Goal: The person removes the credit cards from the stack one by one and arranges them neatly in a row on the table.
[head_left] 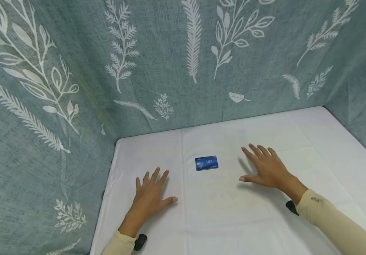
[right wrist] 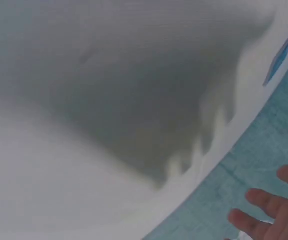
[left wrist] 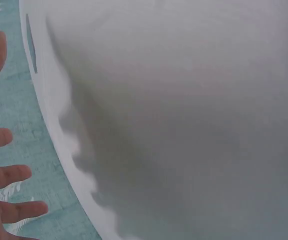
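A blue card marked VIP [head_left: 206,163] lies flat on the white-covered table between the two hands, and it also shows as a thin blue sliver [right wrist: 278,59] in the right wrist view. To its left, my left hand [head_left: 151,196] hovers over the cloth with fingers spread and nothing held. On the other side my right hand [head_left: 267,168] is likewise spread, fingertips pointing toward the back, its shadow falling on the cloth below. Both hands are apart from the card. In the left wrist view the left hand's fingers [left wrist: 16,211] stretch out straight.
The white tablecloth [head_left: 227,226] has fold creases across it. A teal curtain with white leaf prints [head_left: 164,53] hangs behind the table's back edge and along its left and right sides. Each wrist carries a small black device [head_left: 140,242] by the cream sleeve.
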Motion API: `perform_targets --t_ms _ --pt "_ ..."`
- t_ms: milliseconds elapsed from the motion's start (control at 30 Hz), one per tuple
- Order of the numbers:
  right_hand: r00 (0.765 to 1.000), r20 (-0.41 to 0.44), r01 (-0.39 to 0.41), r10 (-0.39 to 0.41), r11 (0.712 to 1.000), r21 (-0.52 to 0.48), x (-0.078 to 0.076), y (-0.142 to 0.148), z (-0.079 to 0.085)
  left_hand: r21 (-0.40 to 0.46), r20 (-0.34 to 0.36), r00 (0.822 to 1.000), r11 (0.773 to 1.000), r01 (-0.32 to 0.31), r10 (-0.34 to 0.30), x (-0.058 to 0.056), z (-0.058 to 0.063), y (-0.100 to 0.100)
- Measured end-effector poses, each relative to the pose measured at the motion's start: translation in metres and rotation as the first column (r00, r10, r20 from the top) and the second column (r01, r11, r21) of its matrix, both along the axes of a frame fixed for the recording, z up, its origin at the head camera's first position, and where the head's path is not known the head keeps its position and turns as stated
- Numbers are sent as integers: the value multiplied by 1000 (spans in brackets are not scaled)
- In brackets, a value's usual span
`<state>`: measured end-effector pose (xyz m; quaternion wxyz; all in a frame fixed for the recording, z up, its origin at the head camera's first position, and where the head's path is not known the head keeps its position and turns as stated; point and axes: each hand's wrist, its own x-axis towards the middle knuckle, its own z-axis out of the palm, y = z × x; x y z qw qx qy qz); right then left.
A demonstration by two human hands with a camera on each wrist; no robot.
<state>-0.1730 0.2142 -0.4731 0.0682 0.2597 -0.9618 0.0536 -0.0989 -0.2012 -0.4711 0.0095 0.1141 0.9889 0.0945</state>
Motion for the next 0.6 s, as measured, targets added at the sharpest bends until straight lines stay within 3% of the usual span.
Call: perform_targets --t_ms 400,600 --pt "995 15 -104 104 995 8 -17 -36 2 6 13 1000 1000 25 -25 -9 -3 14" --pt "995 9 -100 100 995 -12 -22 -41 1 -23 3 996 995 92 -92 -19 -7 23"
